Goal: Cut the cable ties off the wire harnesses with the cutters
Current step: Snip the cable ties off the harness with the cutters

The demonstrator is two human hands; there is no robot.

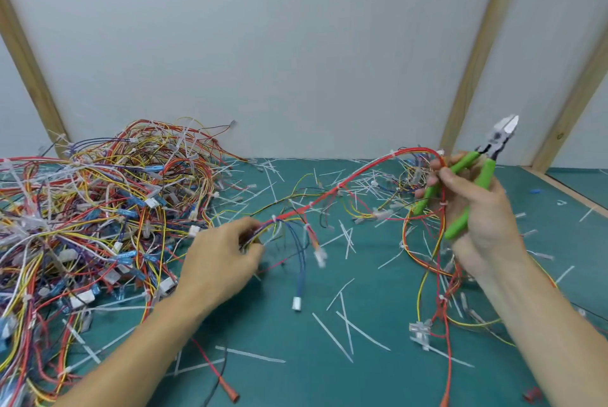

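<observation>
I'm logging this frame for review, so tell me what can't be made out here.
Head view only:
- Left hand: fingertips hidden behind the hand and the wire harness it grips.
- White connector: motion blurred.
- Wire pile: cut off by the left edge.
- Cutters in the right hand: handles partly covered by fingers.

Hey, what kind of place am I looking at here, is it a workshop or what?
Probably a wiring rework bench. A green cutting mat is strewn with cut cable ties, a big pile of wire harnesses sits on the left, and the right hand holds green-handled cutters.
</observation>
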